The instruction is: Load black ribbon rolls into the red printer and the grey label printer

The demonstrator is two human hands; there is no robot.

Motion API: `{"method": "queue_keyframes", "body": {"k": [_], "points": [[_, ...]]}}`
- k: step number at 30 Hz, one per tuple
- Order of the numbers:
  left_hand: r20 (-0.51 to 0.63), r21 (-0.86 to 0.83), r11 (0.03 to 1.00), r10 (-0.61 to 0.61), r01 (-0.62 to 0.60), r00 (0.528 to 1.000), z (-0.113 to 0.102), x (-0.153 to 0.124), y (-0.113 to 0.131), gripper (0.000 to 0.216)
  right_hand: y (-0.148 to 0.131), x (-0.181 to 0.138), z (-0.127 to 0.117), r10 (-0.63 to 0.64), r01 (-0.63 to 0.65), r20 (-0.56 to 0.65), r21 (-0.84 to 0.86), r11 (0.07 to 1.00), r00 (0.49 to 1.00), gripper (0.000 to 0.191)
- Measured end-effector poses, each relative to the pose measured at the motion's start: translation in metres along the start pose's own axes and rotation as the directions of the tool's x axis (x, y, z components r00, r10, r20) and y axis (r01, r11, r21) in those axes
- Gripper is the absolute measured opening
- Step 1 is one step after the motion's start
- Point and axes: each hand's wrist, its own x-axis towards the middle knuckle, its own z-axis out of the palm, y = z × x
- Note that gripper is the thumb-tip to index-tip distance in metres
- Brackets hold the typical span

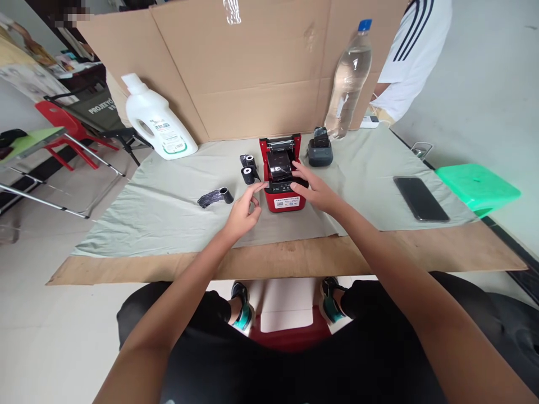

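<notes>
A red and black label printer (284, 202) stands in the middle of the cloth with its lid raised. Glossy black film (279, 165) lies in its open bay. My left hand (245, 210) is at the printer's front left corner, index finger stretched to its edge and the other fingers loosely bent. On the right side, my right hand (312, 187) has its fingers spread, with fingertips at the bay's edge and the front panel. Left of the printer are black rolls (248, 173), and a partly unwound black roll (226, 195) trails crumpled film.
A small dark device (320, 152) sits right of the printer. Behind are a white jug (158, 120), a water bottle (348, 84) and a cardboard wall (261, 67). A phone (421, 198) lies right, near a green stool (478, 185). Another person's white sleeve (415, 45) shows behind.
</notes>
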Motion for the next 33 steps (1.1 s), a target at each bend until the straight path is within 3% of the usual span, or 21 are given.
{"method": "queue_keyframes", "body": {"k": [4, 9, 14, 16, 19, 20, 22, 24, 26, 31, 33], "points": [[-0.003, 0.017, 0.999, 0.031, -0.031, 1.0, 0.0, 0.002, 0.001, 0.072, -0.001, 0.0, 0.003, -0.034, 0.035, -0.034, 0.013, 0.999, 0.999, 0.073], [0.134, 0.064, 0.984, 0.155, -0.164, 0.979, 0.0, 0.009, 0.009, 0.05, -0.007, -0.004, 0.002, -0.116, 0.114, -0.094, -0.026, 0.993, 0.989, 0.061], [0.216, 0.166, 0.956, 0.203, -0.24, 0.955, 0.002, 0.013, 0.021, 0.046, -0.018, 0.006, -0.016, -0.095, 0.059, -0.166, -0.21, 0.976, 0.982, 0.051], [0.262, 0.214, 0.936, 0.221, -0.28, 0.94, 0.001, 0.011, 0.022, 0.046, -0.022, 0.027, -0.024, -0.062, 0.01, -0.135, -0.351, 0.936, 0.989, 0.039], [0.31, 0.269, 0.912, 0.222, -0.309, 0.925, -0.003, 0.008, 0.022, 0.045, -0.027, 0.07, -0.025, 0.068, -0.01, 0.078, -0.584, 0.812, 0.995, 0.03], [0.313, 0.275, 0.91, 0.222, -0.312, 0.924, -0.004, 0.008, 0.022, 0.045, -0.028, 0.084, -0.022, 0.145, 0.003, 0.172, -0.654, 0.756, 0.974, 0.03], [0.313, 0.273, 0.907, 0.232, -0.321, 0.921, -0.006, 0.008, 0.022, 0.044, -0.031, 0.109, -0.012, 0.346, 0.022, 0.309, -0.773, 0.634, 0.886, 0.032], [0.316, 0.271, 0.902, 0.247, -0.336, 0.916, -0.007, 0.009, 0.025, 0.043, -0.034, 0.125, -0.001, 0.514, 0.022, 0.334, -0.853, 0.521, 0.79, 0.035], [0.327, 0.277, 0.896, 0.251, -0.347, 0.911, -0.007, 0.01, 0.028, 0.043, -0.036, 0.133, 0.007, 0.587, 0.013, 0.307, -0.893, 0.45, 0.749, 0.032], [0.326, 0.27, 0.892, 0.269, -0.361, 0.907, -0.008, 0.009, 0.034, 0.042, -0.041, 0.128, 0.006, 0.538, 0.027, 0.268, -0.91, 0.413, 0.799, 0.032], [0.29, 0.241, 0.901, 0.287, -0.36, 0.913, -0.012, 0.01, 0.037, 0.038, -0.044, 0.116, -0.004, 0.462, 0.017, 0.272, -0.875, 0.484, 0.844, 0.035]]}}
